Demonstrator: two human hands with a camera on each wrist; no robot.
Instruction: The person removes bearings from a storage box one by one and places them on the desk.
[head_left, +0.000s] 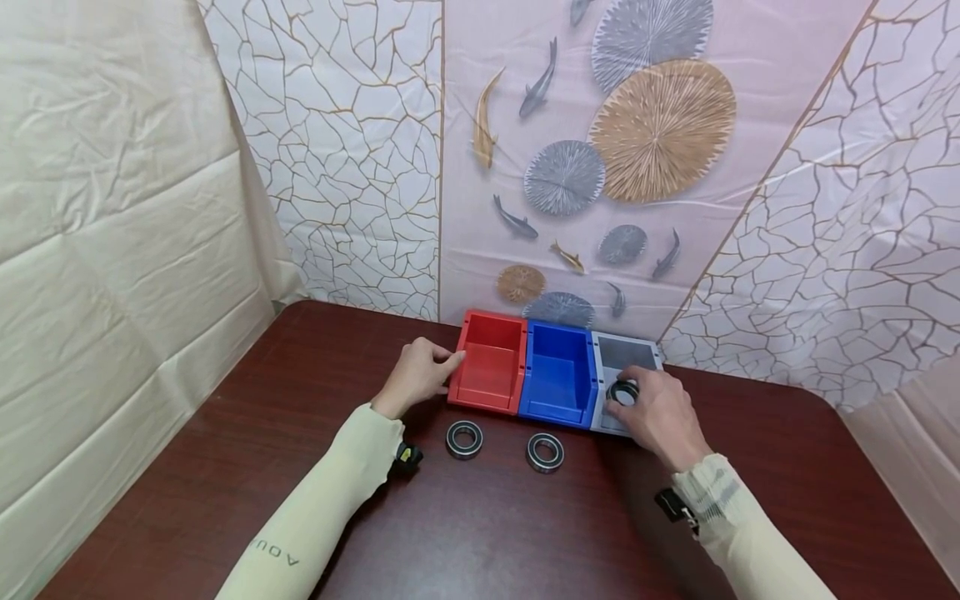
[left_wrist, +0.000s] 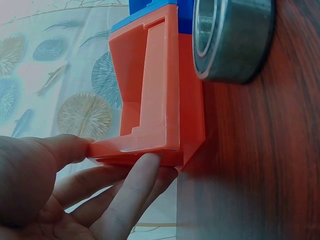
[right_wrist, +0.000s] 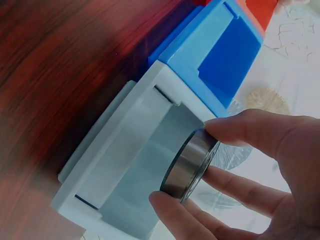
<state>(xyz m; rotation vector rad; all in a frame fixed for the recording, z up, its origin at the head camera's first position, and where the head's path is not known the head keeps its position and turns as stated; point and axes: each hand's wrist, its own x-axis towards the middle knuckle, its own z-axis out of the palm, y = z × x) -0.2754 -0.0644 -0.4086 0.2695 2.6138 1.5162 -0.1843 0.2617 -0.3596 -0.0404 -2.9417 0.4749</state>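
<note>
Right hand (head_left: 660, 412) pinches a bearing (head_left: 622, 392) edge-on, fingers (right_wrist: 240, 131) curled round its rim, directly over the grey bin (head_left: 626, 354) mouth. Left hand (head_left: 416, 375) fingers (left_wrist: 132, 192) grip the red bin (head_left: 491, 367) wall. Two bearings (head_left: 464, 439) lie flat on the worktop (head_left: 495, 533).
</note>
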